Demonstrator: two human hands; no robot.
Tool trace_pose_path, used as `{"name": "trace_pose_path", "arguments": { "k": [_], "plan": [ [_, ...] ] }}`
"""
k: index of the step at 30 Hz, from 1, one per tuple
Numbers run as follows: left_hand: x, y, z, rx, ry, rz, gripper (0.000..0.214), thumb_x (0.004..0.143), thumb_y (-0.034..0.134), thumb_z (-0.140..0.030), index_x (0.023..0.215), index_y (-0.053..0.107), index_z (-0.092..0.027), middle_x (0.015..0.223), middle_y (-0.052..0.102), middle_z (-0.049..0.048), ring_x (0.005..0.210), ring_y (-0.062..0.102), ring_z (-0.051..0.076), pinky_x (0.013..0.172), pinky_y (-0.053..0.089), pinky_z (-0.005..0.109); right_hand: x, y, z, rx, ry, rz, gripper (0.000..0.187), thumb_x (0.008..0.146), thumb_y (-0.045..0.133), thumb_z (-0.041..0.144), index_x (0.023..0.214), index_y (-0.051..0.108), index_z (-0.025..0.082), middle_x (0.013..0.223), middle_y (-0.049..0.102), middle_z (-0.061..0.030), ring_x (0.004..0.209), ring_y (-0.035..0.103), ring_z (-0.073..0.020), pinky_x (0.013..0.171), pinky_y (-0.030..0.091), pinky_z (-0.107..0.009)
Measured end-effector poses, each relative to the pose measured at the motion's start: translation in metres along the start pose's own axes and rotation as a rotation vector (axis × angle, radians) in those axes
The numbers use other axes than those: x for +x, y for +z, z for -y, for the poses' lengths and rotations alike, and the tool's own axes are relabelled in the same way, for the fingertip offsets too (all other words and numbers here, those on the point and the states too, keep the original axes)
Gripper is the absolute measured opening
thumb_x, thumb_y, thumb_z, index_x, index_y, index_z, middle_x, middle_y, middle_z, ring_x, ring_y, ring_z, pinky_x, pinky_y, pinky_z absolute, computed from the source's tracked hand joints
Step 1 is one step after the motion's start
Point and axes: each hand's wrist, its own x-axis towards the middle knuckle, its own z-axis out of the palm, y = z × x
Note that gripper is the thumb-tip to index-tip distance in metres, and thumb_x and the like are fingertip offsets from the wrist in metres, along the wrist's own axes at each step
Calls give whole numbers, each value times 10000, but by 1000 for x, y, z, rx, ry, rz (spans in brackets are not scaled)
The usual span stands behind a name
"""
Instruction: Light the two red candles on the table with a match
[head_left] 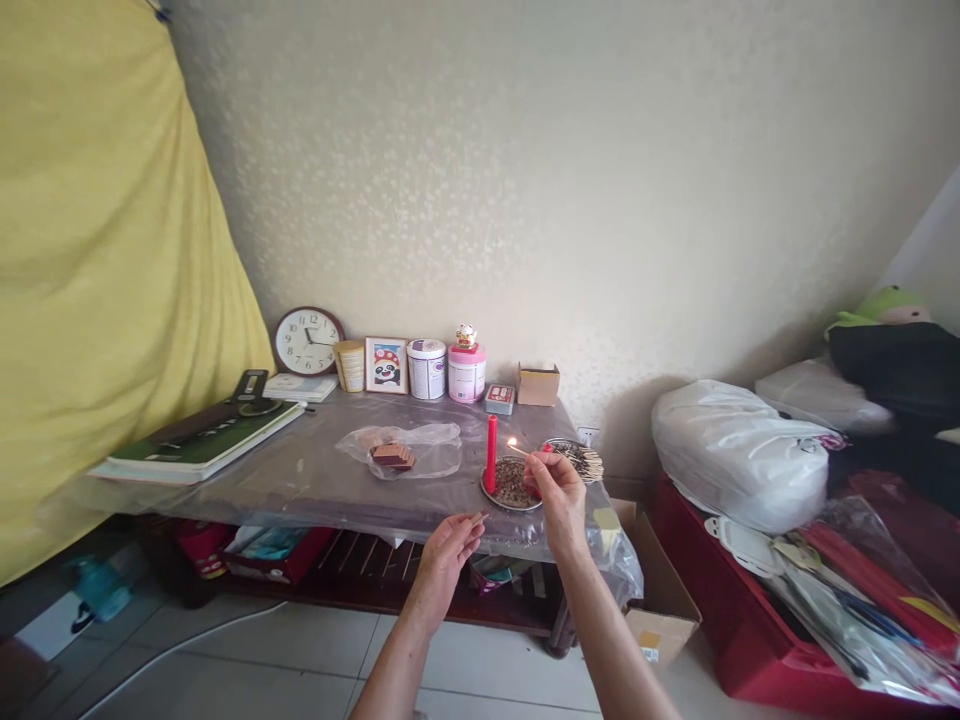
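My right hand (559, 495) pinches a burning match (519, 450), its small flame pointing left. Close to the flame, on its left, a tall red candle (491, 455) stands upright in a round dish (517, 507) of dark grains. A second red candle (547, 448) shows only in part behind my right hand. Below and left of the dish, my left hand (448, 550) is closed with its fingertips round a small thin item, too small to name. Several matchsticks (591, 462) lie on another dish beyond my right hand. Brown flat boxes (393, 457) rest on a clear plastic bag (442, 450).
A plastic-covered low table (322, 470) carries a clock (307, 340), a panda picture (386, 365), two tins and a small carton (538, 385) along the wall. A large green book (202, 437) lies left. A red chest (750, 620) with bags stands right.
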Motion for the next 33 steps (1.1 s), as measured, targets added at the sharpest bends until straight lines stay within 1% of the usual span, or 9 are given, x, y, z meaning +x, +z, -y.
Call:
{"name": "trace_pose_path", "arguments": {
  "k": [7, 15, 20, 28, 33],
  "plan": [
    [1, -1, 1, -10, -4, 9, 250, 737, 650, -356, 907, 644, -174, 1022, 679, 94, 953, 596, 179, 888, 389, 315, 11, 15, -1, -94, -60, 11, 214, 694, 676, 380, 731, 599, 184, 591, 544, 49, 509, 476, -92, 499, 405, -214],
    [1, -1, 2, -26, 4, 13, 225, 742, 648, -344, 885, 651, -171, 968, 690, 82, 938, 597, 177, 889, 382, 313, 18, 25, 1, -182, -100, 11, 218, 726, 629, 396, 735, 590, 181, 583, 538, 48, 488, 462, -96, 474, 387, -215],
    [2, -1, 3, -27, 0, 24, 233, 743, 647, -342, 902, 648, -172, 1003, 682, 88, 945, 592, 181, 890, 385, 315, 21, 28, 1, -229, -108, 13, 234, 741, 606, 421, 744, 582, 189, 533, 529, 63, 441, 444, -92, 445, 378, -212],
    [3, -2, 5, -31, -10, 18, 225, 737, 654, -346, 885, 650, -177, 973, 689, 75, 939, 590, 175, 878, 385, 299, 33, 32, -10, -286, -156, 10, 250, 747, 590, 428, 751, 594, 178, 639, 590, 27, 479, 480, -95, 476, 409, -218],
    [5, -3, 8, -42, -5, 29, 224, 751, 643, -345, 892, 646, -172, 986, 689, 81, 938, 589, 167, 871, 385, 293, 37, 35, -14, -298, -160, 11, 270, 744, 574, 443, 755, 595, 174, 645, 598, 17, 484, 481, -101, 440, 399, -211]
  ]
}}
